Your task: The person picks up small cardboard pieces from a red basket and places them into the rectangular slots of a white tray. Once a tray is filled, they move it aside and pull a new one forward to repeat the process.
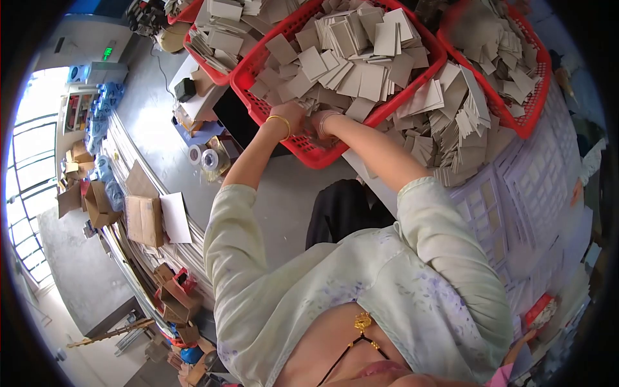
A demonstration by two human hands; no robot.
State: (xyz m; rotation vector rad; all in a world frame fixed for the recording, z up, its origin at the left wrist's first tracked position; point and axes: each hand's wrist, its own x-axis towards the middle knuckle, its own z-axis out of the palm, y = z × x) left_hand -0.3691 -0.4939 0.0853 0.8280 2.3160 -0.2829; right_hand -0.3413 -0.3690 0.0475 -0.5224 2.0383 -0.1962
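Observation:
In the head view, a red plastic basket (328,157) holds a heap of loose grey card pieces (313,63). Both my hands are inside its near corner, close together. My left hand (290,114), with a yellow bangle at its wrist, is closed, knuckles up; its fingertips and anything in them are hidden. My right hand (320,121), wearing a thin bracelet, is just to the right. Its fingers are blurred and turned down out of sight, so their grip does not show. Some card pieces lie between and just beyond the hands.
More red baskets of card stand to the left (222,79) and right (527,126). A loose card pile (451,129) lies beside the middle basket. Pale gridded sheets (496,213) cover the right surface. Tape rolls (209,159) and a cardboard box (143,220) are at left.

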